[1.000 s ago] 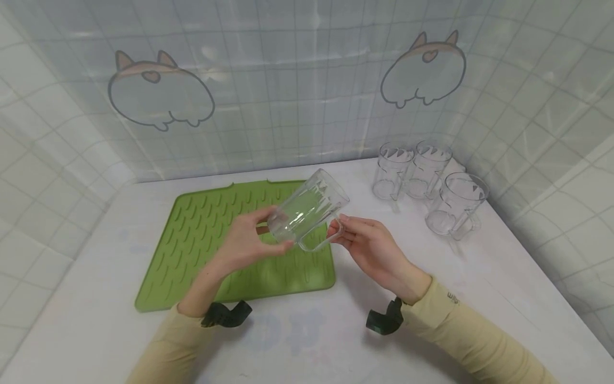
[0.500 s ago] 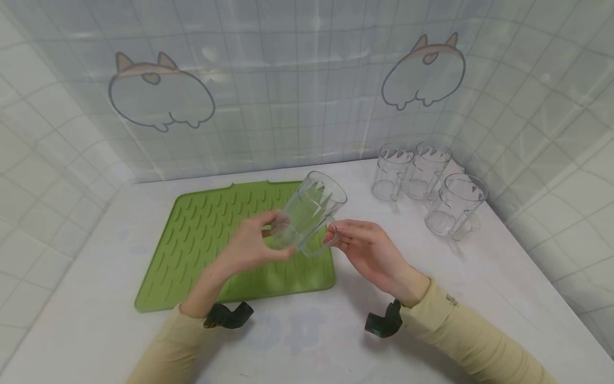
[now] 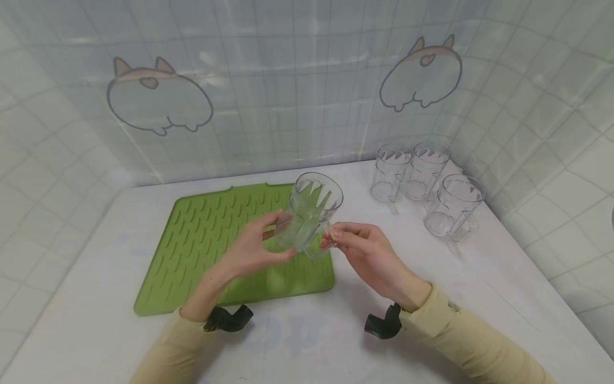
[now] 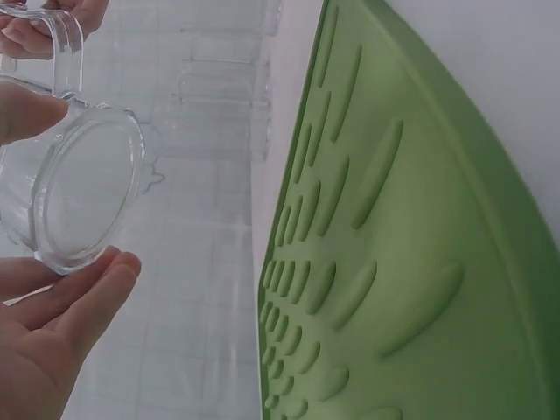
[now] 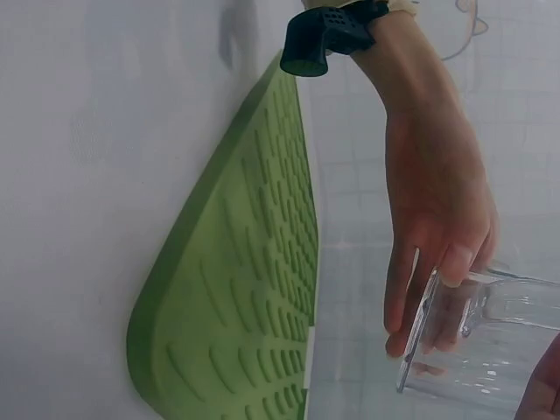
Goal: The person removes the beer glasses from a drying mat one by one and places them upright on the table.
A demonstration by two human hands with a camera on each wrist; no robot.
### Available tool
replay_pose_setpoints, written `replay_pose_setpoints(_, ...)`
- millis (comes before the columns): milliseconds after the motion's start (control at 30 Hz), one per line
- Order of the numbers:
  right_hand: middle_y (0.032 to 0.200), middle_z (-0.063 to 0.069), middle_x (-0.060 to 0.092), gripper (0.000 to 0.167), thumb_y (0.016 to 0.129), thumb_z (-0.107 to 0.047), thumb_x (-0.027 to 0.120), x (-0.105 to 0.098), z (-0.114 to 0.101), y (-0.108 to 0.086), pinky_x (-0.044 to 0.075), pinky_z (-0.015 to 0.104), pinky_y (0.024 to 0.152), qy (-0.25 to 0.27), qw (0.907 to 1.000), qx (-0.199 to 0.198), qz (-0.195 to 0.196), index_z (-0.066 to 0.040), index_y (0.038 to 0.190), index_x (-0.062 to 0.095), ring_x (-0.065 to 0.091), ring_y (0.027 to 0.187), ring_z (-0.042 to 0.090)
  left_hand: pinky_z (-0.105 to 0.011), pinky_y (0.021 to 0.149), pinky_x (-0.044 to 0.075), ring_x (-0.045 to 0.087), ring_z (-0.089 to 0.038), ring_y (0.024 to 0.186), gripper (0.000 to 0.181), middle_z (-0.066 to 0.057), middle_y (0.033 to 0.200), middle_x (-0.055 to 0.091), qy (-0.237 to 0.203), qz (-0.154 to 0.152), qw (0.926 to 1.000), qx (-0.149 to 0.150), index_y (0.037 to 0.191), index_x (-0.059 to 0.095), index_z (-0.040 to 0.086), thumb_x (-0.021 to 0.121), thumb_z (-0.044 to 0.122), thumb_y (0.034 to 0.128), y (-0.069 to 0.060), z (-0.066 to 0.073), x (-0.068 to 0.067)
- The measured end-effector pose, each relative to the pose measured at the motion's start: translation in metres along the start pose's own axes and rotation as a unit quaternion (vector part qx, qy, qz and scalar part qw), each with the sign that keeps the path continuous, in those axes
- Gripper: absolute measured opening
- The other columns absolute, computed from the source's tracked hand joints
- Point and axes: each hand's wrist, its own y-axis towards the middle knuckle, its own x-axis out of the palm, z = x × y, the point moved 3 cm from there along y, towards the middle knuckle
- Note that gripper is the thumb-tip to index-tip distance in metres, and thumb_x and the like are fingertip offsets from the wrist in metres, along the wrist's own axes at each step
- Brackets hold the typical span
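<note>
A clear glass mug [image 3: 312, 205] is held tilted above the right part of a green ridged mat [image 3: 192, 256], its mouth turned up and to the right. My left hand [image 3: 256, 242] grips the mug near its base, thumb on one side and fingers on the other. In the left wrist view the round base of the mug [image 4: 92, 188] faces the camera, between thumb and fingers. My right hand [image 3: 366, 250] pinches the mug's handle with thumb and fingertips. The right wrist view shows the left hand [image 5: 442, 201] around the base end of the mug.
Three more clear mugs stand upright on the white table at the back right: one at the left [image 3: 390, 173], one behind [image 3: 424, 170], one nearer [image 3: 453, 205]. A tile-patterned sheet [image 3: 288, 96] encloses the back and sides. Both wrists wear dark mounts.
The mug has turned more upright, its mouth swinging up and slightly left. My right hand has shifted slightly along with the handle. The three standing mugs have stayed put.
</note>
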Motion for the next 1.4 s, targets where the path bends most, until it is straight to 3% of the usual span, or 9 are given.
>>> replay_pose_setpoints(200,0.095,-0.002,0.070,0.021,0.099,-0.006,0.057,-0.003,0.000,-0.002,0.037,0.038,0.113,-0.040,0.9988,-0.020,0.017,-0.015,0.096,0.075,0.062,0.099,0.019,-0.048,0.115,0.042,0.046,-0.033,0.138,0.081,-0.009,0.148,0.049,-0.031,0.001,0.9995,0.011,0.149,0.042,0.010,0.084,0.018,0.0807,0.000,-0.003,-0.001)
replay_pose_setpoints(367,0.095,-0.002,0.070,0.016,0.099,-0.012,0.060,-0.012,0.000,0.000,0.042,0.037,0.109,-0.104,0.9913,-0.047,0.067,-0.004,0.104,0.073,0.061,0.100,0.019,-0.046,0.117,0.040,0.045,-0.033,0.139,0.071,-0.009,0.149,0.048,-0.027,0.020,0.9994,0.004,0.148,0.043,0.011,0.078,0.018,0.0876,0.000,-0.005,-0.006)
replay_pose_setpoints(500,0.095,-0.002,0.071,0.025,0.100,-0.015,0.061,-0.023,-0.003,0.004,0.044,0.036,0.107,-0.154,0.9782,-0.074,0.118,0.005,0.110,0.069,0.062,0.101,0.019,-0.042,0.116,0.042,0.048,-0.029,0.137,0.056,-0.010,0.145,0.052,-0.048,0.067,0.9966,0.008,0.145,0.047,0.008,0.070,0.012,0.0939,0.002,-0.008,-0.013)
replay_pose_setpoints(667,0.095,-0.005,0.073,0.029,0.100,-0.018,0.061,-0.045,-0.010,0.005,0.042,0.036,0.109,-0.179,0.9650,-0.090,0.169,0.007,0.114,0.067,0.066,0.101,0.016,-0.036,0.112,0.047,0.053,-0.026,0.133,0.046,-0.011,0.141,0.057,-0.072,0.125,0.9895,-0.001,0.142,0.051,0.004,0.063,0.011,0.0982,0.002,-0.015,-0.025)
replay_pose_setpoints(900,0.095,-0.007,0.073,0.036,0.101,-0.022,0.060,-0.082,-0.012,-0.007,0.030,0.038,0.114,-0.182,0.9564,-0.080,0.215,0.009,0.119,0.065,0.065,0.100,0.013,-0.024,0.109,0.047,0.052,-0.028,0.133,0.045,-0.013,0.140,0.056,-0.051,0.165,0.9840,-0.042,0.143,0.050,0.003,0.060,0.016,0.1006,-0.013,-0.036,-0.053)
replay_pose_setpoints(1133,0.093,-0.009,0.073,0.023,0.101,-0.024,0.062,-0.107,-0.014,-0.027,0.025,0.041,0.114,-0.172,0.9478,-0.075,0.258,-0.006,0.110,0.072,0.062,0.098,0.012,-0.006,0.099,0.046,0.054,-0.028,0.128,0.046,-0.018,0.138,0.058,-0.003,0.207,0.9749,-0.082,0.143,0.050,0.002,0.059,0.021,0.1015,-0.039,-0.063,-0.084)
replay_pose_setpoints(1233,0.091,-0.010,0.073,0.024,0.101,-0.024,0.062,-0.114,-0.014,-0.035,0.027,0.036,0.110,-0.159,0.9454,-0.076,0.274,-0.005,0.111,0.072,0.061,0.097,0.012,-0.002,0.093,0.045,0.056,-0.014,0.123,0.047,-0.020,0.137,0.058,0.031,0.219,0.9702,-0.100,0.143,0.051,0.002,0.058,0.025,0.1021,-0.051,-0.077,-0.099)
replay_pose_setpoints(1400,0.089,-0.008,0.074,0.021,0.100,-0.018,0.062,-0.124,-0.013,-0.045,0.030,0.028,0.105,-0.128,0.9463,-0.102,0.279,-0.002,0.109,0.073,0.061,0.095,0.012,0.002,0.084,0.043,0.050,0.015,0.104,0.049,-0.012,0.132,0.063,0.052,0.263,0.9539,-0.135,0.141,0.053,0.001,0.055,0.032,0.1025,-0.069,-0.099,-0.120)
